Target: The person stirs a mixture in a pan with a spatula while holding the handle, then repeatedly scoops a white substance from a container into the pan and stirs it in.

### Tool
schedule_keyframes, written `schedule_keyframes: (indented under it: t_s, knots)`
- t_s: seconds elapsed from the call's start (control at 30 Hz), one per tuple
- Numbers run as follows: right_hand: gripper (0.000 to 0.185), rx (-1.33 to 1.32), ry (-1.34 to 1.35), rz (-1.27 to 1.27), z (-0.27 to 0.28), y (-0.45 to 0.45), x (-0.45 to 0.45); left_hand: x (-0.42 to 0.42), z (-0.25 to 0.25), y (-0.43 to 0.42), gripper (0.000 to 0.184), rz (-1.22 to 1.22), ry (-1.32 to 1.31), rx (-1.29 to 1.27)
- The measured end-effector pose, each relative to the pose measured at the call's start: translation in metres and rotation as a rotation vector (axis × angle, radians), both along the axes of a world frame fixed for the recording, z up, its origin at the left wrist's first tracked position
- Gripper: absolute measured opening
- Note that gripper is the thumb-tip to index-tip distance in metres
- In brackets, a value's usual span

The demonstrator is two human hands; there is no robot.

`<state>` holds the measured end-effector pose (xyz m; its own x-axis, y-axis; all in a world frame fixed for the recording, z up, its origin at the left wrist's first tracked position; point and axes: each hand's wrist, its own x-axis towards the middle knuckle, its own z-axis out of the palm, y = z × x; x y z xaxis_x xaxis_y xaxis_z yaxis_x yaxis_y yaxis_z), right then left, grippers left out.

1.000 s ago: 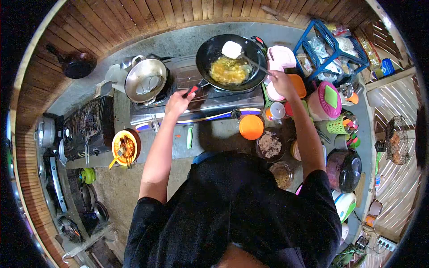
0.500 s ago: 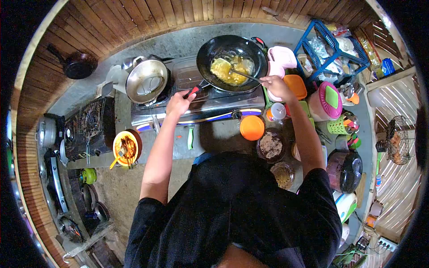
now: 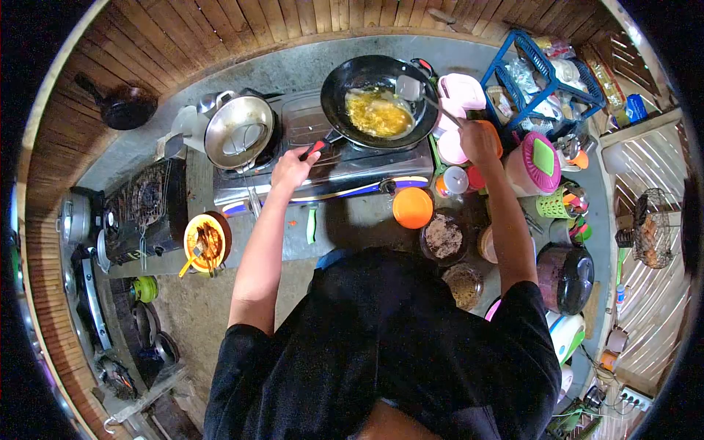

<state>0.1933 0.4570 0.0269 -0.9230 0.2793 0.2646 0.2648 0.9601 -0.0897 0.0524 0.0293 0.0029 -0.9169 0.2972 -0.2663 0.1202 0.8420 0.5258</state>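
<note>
A black wok (image 3: 341,81) sits on the right side of the gas stove (image 3: 308,110), with a yellow, egg-like mixture (image 3: 378,112) in liquid at its bottom. My left hand (image 3: 291,169) is closed around the wok's red and black handle (image 3: 314,149). In my right hand (image 3: 478,141) I hold a spatula (image 3: 409,89) by its handle. Its grey blade hangs over the wok's right inner wall, apart from the yellow mixture.
A metal pan (image 3: 220,139) stands on the stove's left side. In front lie a green-handled knife (image 3: 312,224), an orange lid (image 3: 413,208) and a bowl of brownish food (image 3: 444,238). A yellow bowl (image 3: 192,227) is at left, a blue rack (image 3: 499,66) at back right.
My right hand has moved right, lifting the spatula out of the yellow mixture to the wok's right side. The mixture has spread. My left hand stays on the handle.
</note>
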Motion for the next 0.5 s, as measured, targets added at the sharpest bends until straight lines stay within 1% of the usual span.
schedule_keyframes:
  t_s: [0.07,0.1,0.17,0.2,0.27,0.3,0.37,0.4,0.5]
  knots:
    - [0.024,-0.063,-0.221,0.089,0.006,-0.001,0.005,0.0,0.0,0.0,0.047,0.011,0.017,-0.011]
    - [0.024,-0.064,-0.222,0.089,0.008,-0.001,0.006,0.001,0.0,0.001,0.046,0.021,0.032,-0.022]
    - [0.026,-0.297,-0.235,0.253,0.01,-0.004,0.008,0.001,0.0,0.001,0.046,0.017,0.023,-0.014]
    - [0.026,-0.298,-0.236,0.251,0.008,-0.004,0.009,0.001,0.0,0.0,0.046,0.015,0.013,-0.007]
    - [0.029,-0.585,-0.211,0.399,0.004,-0.006,0.009,0.0,-0.001,0.0,0.046,0.001,0.001,0.002]
    - [0.029,-0.585,-0.211,0.4,0.007,-0.011,0.008,0.0,0.001,0.0,0.046,-0.009,-0.008,0.013]
    - [0.03,-0.766,-0.211,0.336,0.013,-0.022,0.006,0.003,0.006,0.001,0.05,0.002,0.005,0.029]
    - [0.03,-0.765,-0.212,0.338,0.016,-0.024,0.004,0.004,0.007,0.001,0.054,0.012,0.017,0.045]
    - [0.03,-0.701,-0.14,0.285,0.021,-0.023,-0.003,0.002,0.006,0.001,0.055,0.023,-0.002,0.032]
